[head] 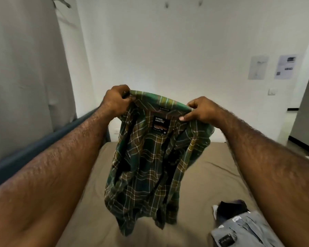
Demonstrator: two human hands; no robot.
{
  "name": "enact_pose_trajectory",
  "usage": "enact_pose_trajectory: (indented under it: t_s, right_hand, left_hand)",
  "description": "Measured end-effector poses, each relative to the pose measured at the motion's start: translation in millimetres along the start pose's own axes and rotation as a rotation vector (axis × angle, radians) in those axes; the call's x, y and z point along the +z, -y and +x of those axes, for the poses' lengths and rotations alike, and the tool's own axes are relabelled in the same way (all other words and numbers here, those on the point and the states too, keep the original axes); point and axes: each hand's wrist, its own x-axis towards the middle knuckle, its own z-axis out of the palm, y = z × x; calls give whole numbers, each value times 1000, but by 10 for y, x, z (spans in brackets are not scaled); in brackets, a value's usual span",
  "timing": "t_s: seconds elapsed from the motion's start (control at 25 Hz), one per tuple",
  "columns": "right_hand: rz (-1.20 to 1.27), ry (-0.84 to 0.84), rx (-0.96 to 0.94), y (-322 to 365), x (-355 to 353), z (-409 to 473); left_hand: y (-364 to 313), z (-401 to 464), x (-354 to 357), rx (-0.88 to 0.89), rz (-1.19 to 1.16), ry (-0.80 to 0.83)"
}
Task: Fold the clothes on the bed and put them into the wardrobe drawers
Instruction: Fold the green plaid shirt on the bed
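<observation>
A green plaid shirt (146, 168) hangs in the air over the bed (210, 175), its inside facing me with a black neck label showing. My left hand (115, 100) grips the collar at its left end. My right hand (202, 110) pinches the collar at its right end. The shirt's hem dangles just above the brown sheet. At the lower right, a grey folded garment (243, 232) lies on the bed with a dark garment (230, 208) behind it.
A dark blue bed rail (43, 147) runs along the left side, with a grey curtain (25, 68) beyond it. A white wall (168, 50) stands behind the bed. A doorway opening (307, 113) is at the far right.
</observation>
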Motion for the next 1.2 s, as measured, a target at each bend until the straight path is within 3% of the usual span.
enact_pose_trajectory:
  t_s: [0.08,0.16,0.2,0.28,0.32,0.36,0.4,0.44,0.48,0.56,0.6,0.64,0.72,0.88,1.0,1.08,1.2]
  right_hand:
    - [-210,200,43,38,-125,-46]
    - [-294,28,29,137,-214,-66]
    - [-293,-210,-4,185,-215,-92]
    - [-230,-726,-155,265,-76,-180]
    - [-232,-781,-214,252,28,-207]
    - [-323,-662,-236,165,173,-247]
    - [-503,-373,-199,77,308,-305]
    - [-626,-86,-101,-21,385,-398]
    - [-632,-25,-36,-74,360,-413]
    - [-414,-336,-52,-22,199,-327]
    - [-331,-459,-64,21,151,-277]
    - [-268,-475,-48,83,83,-213]
    - [-158,-290,88,-21,78,-238]
    - [-75,78,334,-496,304,-615]
    - [480,301,342,-679,556,-877]
    - [689,323,346,-789,693,-1013]
    - [649,95,436,-1002,1036,-1196]
  left_hand:
    - [-130,-76,-201,-30,283,225]
    - [-255,-157,-383,-45,395,166]
    - [-312,-212,-444,-55,380,10]
    - [-416,-385,-417,27,269,-517]
    - [-383,-435,-359,112,241,-642]
    - [-305,-547,-221,199,332,-568]
    - [-155,-629,-72,238,515,-287]
    - [31,-764,-7,117,647,71]
    - [172,-799,32,-17,591,184]
    - [324,-704,-47,-213,125,-85]
    - [315,-704,-80,-225,-37,-209]
    - [300,-654,-132,-254,-153,-244]
    - [374,-672,-142,-408,-444,-181]
    - [739,-974,120,-681,-472,-29]
    - [690,-1285,512,-818,-676,50]
    - [582,-1450,599,-906,-829,83]
    - [589,-1685,644,-1003,-936,107]
